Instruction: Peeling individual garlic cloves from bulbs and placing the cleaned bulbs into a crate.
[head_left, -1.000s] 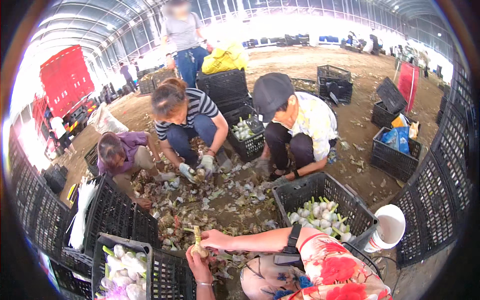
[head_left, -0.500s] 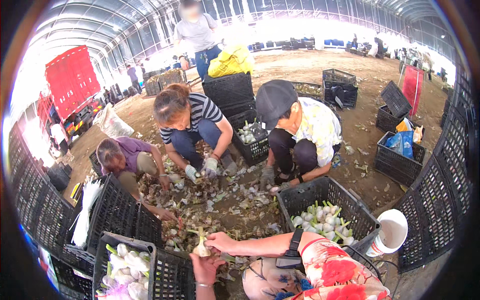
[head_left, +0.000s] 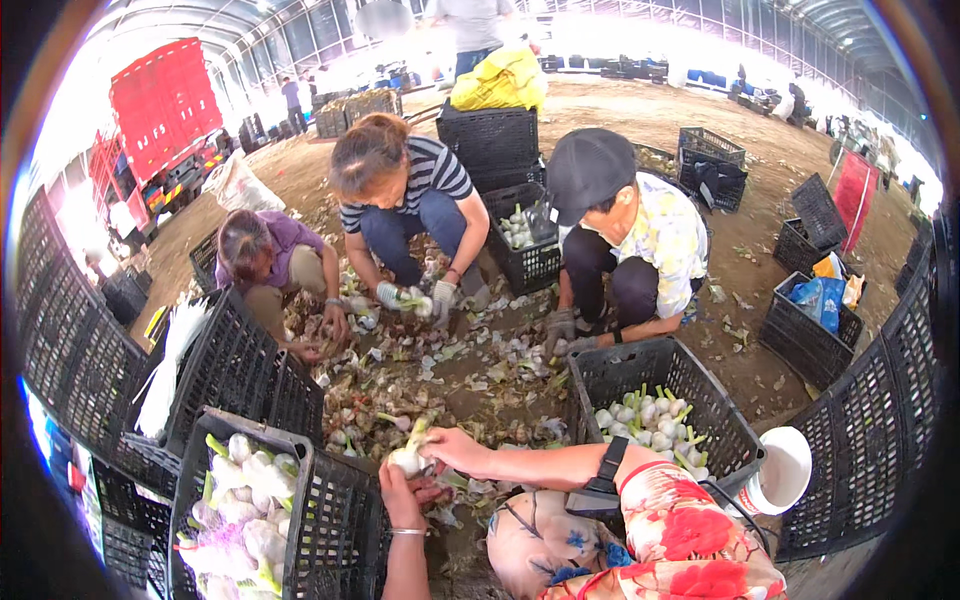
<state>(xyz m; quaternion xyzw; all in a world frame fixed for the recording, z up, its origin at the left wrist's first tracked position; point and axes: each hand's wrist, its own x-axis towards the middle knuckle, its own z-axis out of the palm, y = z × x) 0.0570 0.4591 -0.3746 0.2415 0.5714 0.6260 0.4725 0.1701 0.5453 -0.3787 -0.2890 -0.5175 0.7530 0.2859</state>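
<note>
A white garlic bulb point(head_left: 408, 460) with a pale green stem is held up low in the middle, over the litter of husks. My left hand point(head_left: 403, 494), palm up with a bracelet at the wrist, cups it from below. From the right, my right hand point(head_left: 455, 450) pinches the bulb's side near the stem. The finger ends are partly hidden by the bulb. Left of my hands stands a black crate point(head_left: 343, 535) full of garlic bulbs point(head_left: 258, 505). Beyond my right forearm is another black crate point(head_left: 715, 400) with trimmed garlic point(head_left: 650, 420) in it.
Loose husks and garlic point(head_left: 370, 400) cover the ground ahead. Three people crouch around them; one in gloves point(head_left: 415, 302) handles a stemmed bulb. A white bucket point(head_left: 787, 468) stands beside the right crate. Stacked black crates point(head_left: 850, 465) wall both sides. A red truck point(head_left: 165, 105) stands far left.
The whole view has shifted, moving the surroundings right. My right fingers have come closer around the bulb, which now leans. The striped-shirt co-worker now holds a stemmed bulb higher between both gloves.
</note>
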